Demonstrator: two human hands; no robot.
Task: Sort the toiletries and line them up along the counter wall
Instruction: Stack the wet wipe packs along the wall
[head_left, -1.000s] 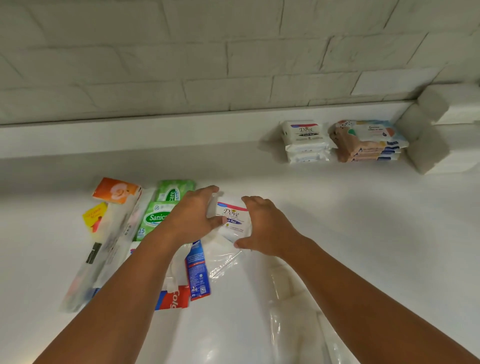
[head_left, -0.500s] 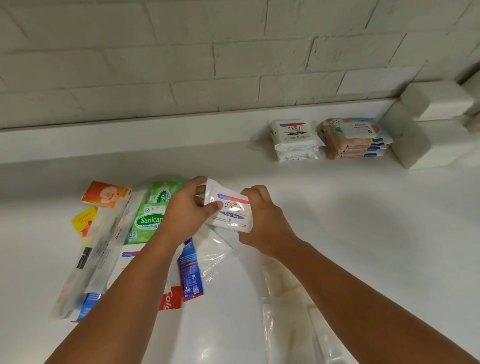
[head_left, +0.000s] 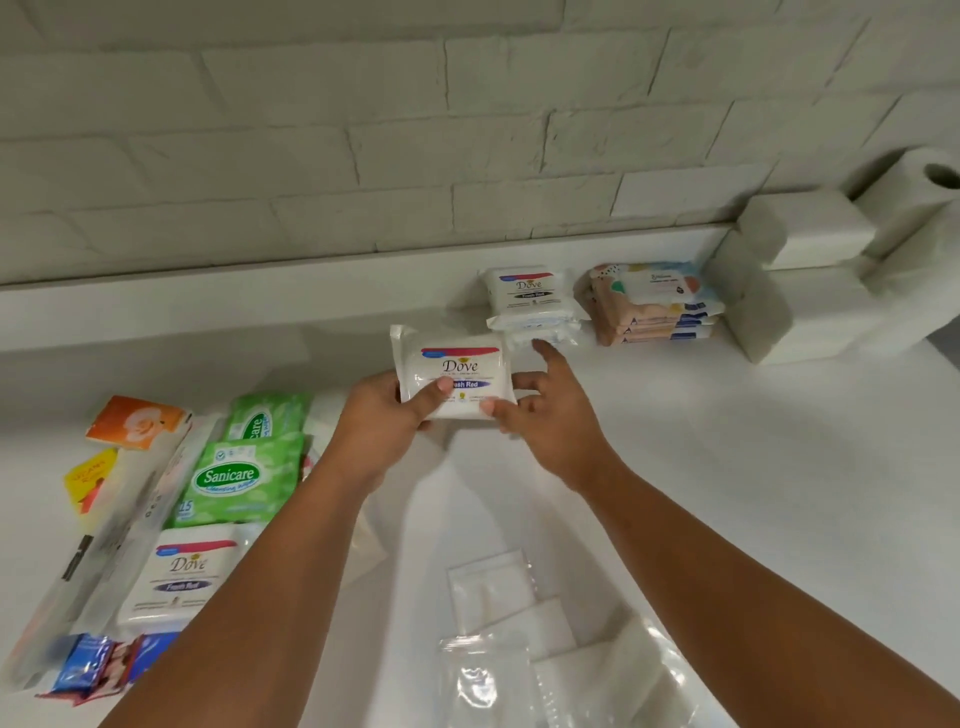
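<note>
While both hands clasp it, the wipes pack (head_left: 452, 374) is held above the white counter (head_left: 727, 493), just before and to the left of the stack of matching packs (head_left: 530, 296) that stands against the low ledge (head_left: 208, 296) under the brick wall (head_left: 363, 130); right of that stack, close beside it, a stack of patterned packs (head_left: 654, 306), then blocks of folded white paper (head_left: 795, 291) and a paper roll (head_left: 914, 208). At the left lie the unsorted things: two green wipes packs (head_left: 239, 478), an orange packet (head_left: 136, 422), a yellow sachet (head_left: 91, 475), a long clear package (head_left: 104, 561), one more white wipes pack (head_left: 179, 577), and blue and red sachets (head_left: 98, 665); clear plastic bags (head_left: 519, 649) lie nearest the viewer. Left hand (head_left: 382, 421): thumb pressed on the printed face, fingers beneath the left end; right hand (head_left: 545, 415): thumb pinching the lower right corner, index finger stretched toward the foot of the matching stack, so that it lies between held pack and stack. The held pack faces up, its lettering upright to the viewer; its long axis runs left to right, nearly parallel with the wall, its top edge toward the ledge.
</note>
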